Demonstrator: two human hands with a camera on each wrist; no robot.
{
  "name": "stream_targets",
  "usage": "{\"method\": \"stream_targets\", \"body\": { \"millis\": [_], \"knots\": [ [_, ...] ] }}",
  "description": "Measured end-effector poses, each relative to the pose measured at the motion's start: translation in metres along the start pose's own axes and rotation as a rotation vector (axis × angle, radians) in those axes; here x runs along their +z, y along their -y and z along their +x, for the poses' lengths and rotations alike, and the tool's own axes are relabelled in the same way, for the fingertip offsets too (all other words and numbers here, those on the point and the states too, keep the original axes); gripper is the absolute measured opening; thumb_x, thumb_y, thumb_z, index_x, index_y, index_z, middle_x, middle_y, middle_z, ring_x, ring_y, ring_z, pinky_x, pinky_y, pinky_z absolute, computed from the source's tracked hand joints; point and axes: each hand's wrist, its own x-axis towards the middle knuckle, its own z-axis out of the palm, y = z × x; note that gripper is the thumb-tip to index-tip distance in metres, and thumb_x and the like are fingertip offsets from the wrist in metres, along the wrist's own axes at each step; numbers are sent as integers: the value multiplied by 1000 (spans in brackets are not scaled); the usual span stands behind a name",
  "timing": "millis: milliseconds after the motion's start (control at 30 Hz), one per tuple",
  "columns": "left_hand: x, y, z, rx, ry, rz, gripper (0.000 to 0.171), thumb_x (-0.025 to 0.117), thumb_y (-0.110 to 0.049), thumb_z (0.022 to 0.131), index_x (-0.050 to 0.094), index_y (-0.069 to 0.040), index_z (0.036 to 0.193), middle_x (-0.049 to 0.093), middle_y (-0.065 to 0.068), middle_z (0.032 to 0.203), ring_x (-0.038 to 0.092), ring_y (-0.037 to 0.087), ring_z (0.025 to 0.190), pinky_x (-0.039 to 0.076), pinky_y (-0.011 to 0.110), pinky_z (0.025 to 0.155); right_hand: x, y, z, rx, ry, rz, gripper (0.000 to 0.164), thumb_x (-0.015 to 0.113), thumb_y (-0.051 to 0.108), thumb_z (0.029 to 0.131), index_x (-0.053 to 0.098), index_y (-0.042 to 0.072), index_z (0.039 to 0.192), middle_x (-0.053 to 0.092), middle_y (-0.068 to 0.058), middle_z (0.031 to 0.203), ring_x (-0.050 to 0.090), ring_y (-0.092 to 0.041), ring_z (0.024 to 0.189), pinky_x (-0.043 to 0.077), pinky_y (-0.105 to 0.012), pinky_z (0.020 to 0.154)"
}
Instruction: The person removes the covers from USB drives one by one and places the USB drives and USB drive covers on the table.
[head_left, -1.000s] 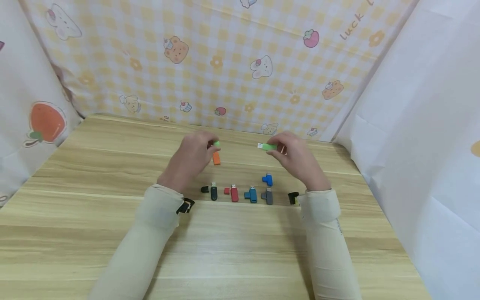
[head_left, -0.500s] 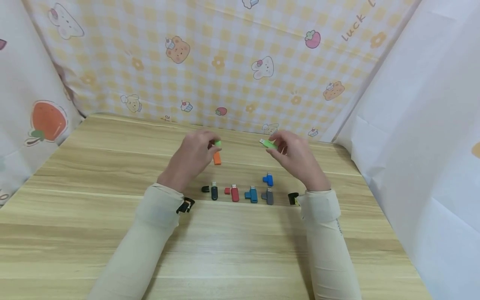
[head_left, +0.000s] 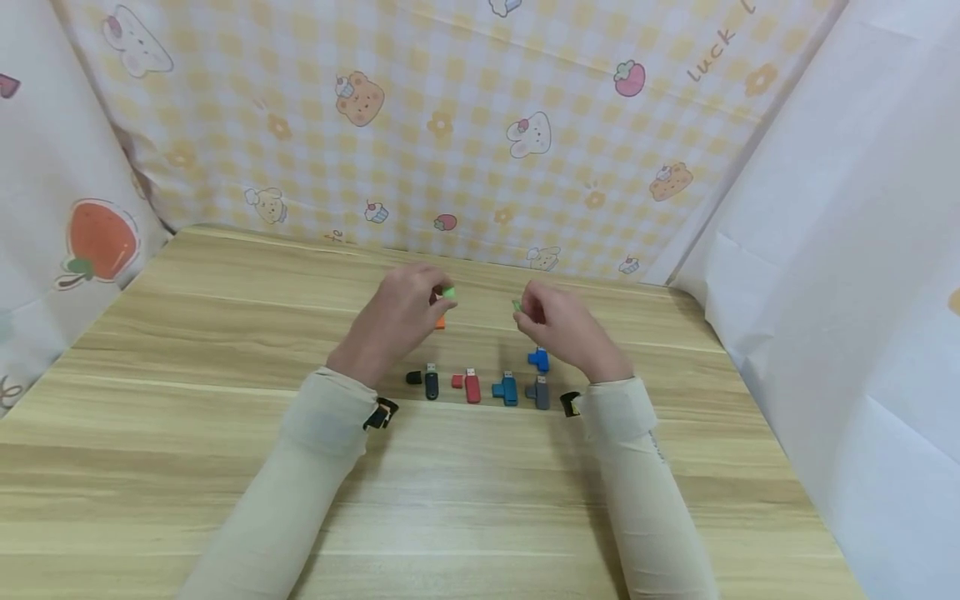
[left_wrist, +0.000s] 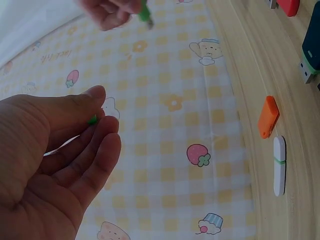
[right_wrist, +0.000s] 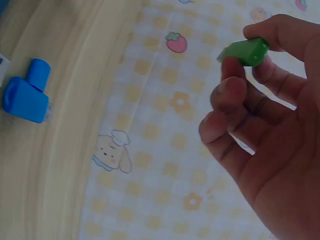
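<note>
Between thumb and fingertips, my left hand (head_left: 393,317) pinches a small green USB stick cap (head_left: 449,292); most of it is covered by the fingers in the left wrist view. My right hand (head_left: 566,329) pinches a green USB flash drive (right_wrist: 247,51), whose metal plug points toward the left hand. A gap separates drive and cap, both held above the table. Beyond the left hand lie an orange USB stick (left_wrist: 269,117) and a white USB stick with a green band (left_wrist: 279,166). In the head view the left hand partly hides the orange one.
A row on the wooden table (head_left: 450,500) holds black (head_left: 432,383), red (head_left: 472,387), teal (head_left: 509,390) and grey (head_left: 542,393) USB sticks, with a blue one (head_left: 539,359) behind the grey. A checked cloth (head_left: 465,150) hangs at the back edge.
My right hand has moved left and turned, so the green drive shows mostly end-on in the head view. The left hand has shifted slightly right with the cap, narrowing the gap.
</note>
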Motion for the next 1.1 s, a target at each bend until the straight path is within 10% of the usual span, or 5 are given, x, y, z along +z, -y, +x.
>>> {"method": "stream_targets", "body": {
  "millis": [1100],
  "knots": [
    [7,-6,1,-16,55,19,23,77,-12,102,77,1,120,76,15,117,73,26,98,65,35,86,55,-7,15,227,314,-132,16,62,17,106,62,9,92,61,-4,80,57,-17,69,45,-28,62]
  ]
}}
